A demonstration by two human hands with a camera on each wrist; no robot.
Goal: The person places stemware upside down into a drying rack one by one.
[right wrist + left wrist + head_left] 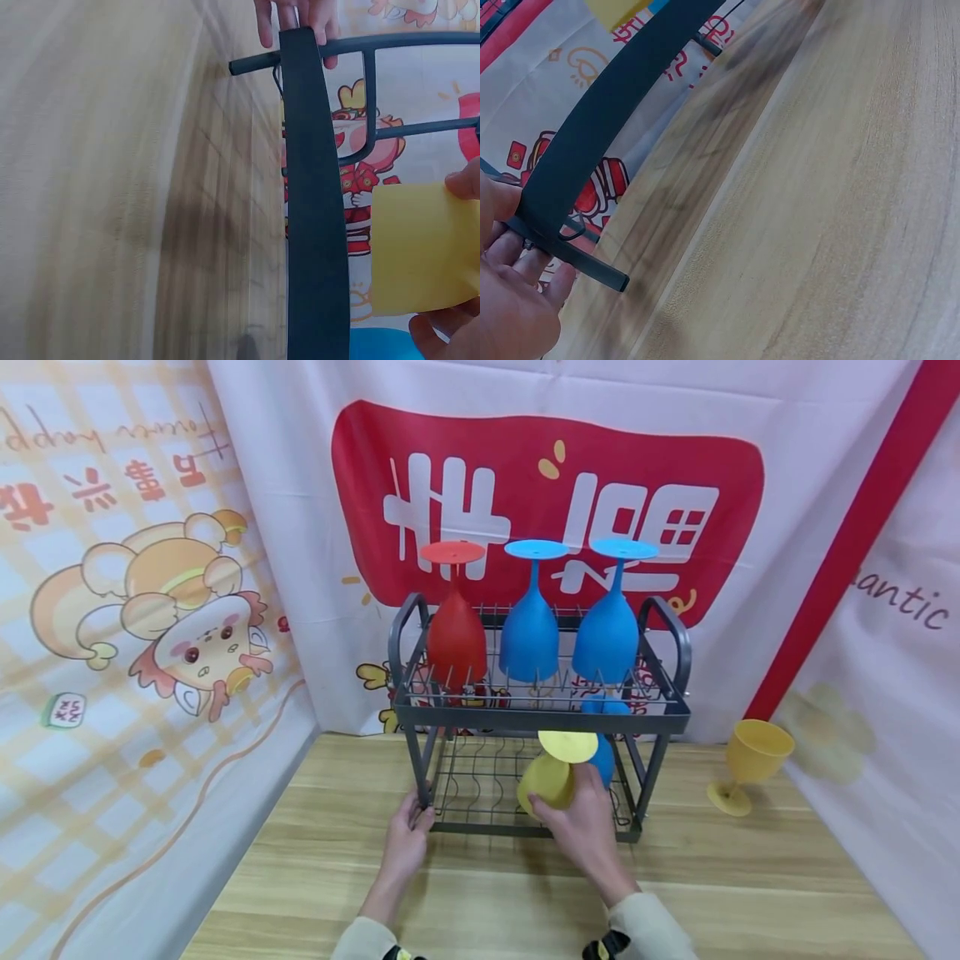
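A black two-tier wire rack [540, 720] stands on the wooden table. My left hand [408, 827] grips its front left post near the bottom, and in the left wrist view the thumb and fingers [534, 262] are around the dark frame. With my right hand [585, 818] I hold a yellow goblet [546, 783] upside down by its bowl at the lower tier, its round base uppermost. The right wrist view shows the yellow bowl [424, 247] between thumb and fingers. Just behind that hand, a blue goblet [602, 758] is partly hidden on the lower tier.
Upside down on the top tier are a red goblet [456, 639] and two blue goblets, one in the middle [529, 639] and one at the right [606, 639]. Another yellow goblet [757, 752] stands upright on the table at the right. Printed cloth [300, 527] hangs behind and at the sides.
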